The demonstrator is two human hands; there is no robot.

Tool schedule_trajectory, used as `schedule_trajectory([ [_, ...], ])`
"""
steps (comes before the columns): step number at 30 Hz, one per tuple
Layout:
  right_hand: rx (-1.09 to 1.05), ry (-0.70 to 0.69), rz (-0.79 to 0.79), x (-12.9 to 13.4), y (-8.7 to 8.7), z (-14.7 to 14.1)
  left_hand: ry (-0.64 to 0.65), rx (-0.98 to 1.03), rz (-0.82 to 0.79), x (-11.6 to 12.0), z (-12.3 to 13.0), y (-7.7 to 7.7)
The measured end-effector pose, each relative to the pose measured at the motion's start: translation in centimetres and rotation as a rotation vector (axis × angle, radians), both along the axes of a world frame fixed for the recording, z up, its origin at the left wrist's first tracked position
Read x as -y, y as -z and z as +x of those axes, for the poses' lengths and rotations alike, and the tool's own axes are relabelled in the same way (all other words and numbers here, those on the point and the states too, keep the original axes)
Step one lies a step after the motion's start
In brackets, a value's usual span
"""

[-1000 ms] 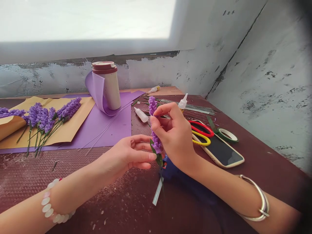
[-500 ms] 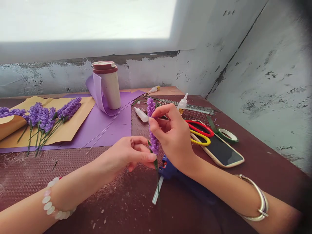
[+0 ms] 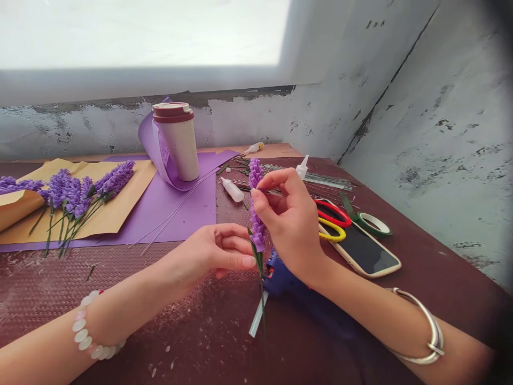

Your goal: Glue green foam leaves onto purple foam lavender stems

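My right hand (image 3: 290, 224) is closed on an artificial lavender stem (image 3: 258, 230), pinching the purple flower spike by its upper half. The spike stands almost upright, and its green leaves and thin stem hang below. To its left, my left hand (image 3: 226, 250) has its fingers loosely curved and the thumb apart from them. Its fingertips are at the green leaves, touching or nearly so. Behind the stem and partly under my right forearm lies a blue glue gun (image 3: 278, 275) with a clear glue stick (image 3: 259, 315) poking out.
At left, several finished lavender stems (image 3: 72, 195) lie on brown paper (image 3: 130, 200) and purple paper (image 3: 200, 214). A lidded cup (image 3: 180, 149) stands behind. Rightward are scissors (image 3: 334, 233), a phone (image 3: 371, 254), green tape (image 3: 374, 223) and wires (image 3: 328, 182). A small glue bottle (image 3: 232, 190) lies mid-table.
My right hand has shifted slightly right with the lavender stem. My left hand has stayed nearly in place, and its thumb no longer covers the leaves and stem.
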State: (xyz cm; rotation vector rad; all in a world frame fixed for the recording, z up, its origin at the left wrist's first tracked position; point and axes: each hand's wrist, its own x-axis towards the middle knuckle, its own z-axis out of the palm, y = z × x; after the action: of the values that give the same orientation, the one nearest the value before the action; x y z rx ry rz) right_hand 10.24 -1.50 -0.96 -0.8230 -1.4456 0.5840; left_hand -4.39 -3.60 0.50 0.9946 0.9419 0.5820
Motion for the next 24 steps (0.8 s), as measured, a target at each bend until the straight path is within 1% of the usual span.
schedule_trajectory([
  [5, -0.005, 0.013, -0.005, 0.2, 0.0, -0.2, -0.051, 0.015, 0.018, 0.3, 0.3, 0.3],
  [10, -0.011, 0.080, -0.022, 0.3, 0.1, -0.3, -0.087, 0.133, 0.004, 0.6, 0.5, 1.2],
  [13, -0.025, 0.120, 0.013, 0.3, 0.1, -0.3, -0.118, 0.188, -0.002, 0.7, 0.7, 1.4],
  [17, -0.028, 0.141, 0.051, 0.3, 0.2, -0.4, -0.112, 0.162, -0.023, 1.0, 0.7, 1.1],
  [24, -0.002, 0.144, 0.050, 0.2, 0.2, -0.3, -0.115, 0.179, -0.043, 0.8, 0.7, 1.3],
])
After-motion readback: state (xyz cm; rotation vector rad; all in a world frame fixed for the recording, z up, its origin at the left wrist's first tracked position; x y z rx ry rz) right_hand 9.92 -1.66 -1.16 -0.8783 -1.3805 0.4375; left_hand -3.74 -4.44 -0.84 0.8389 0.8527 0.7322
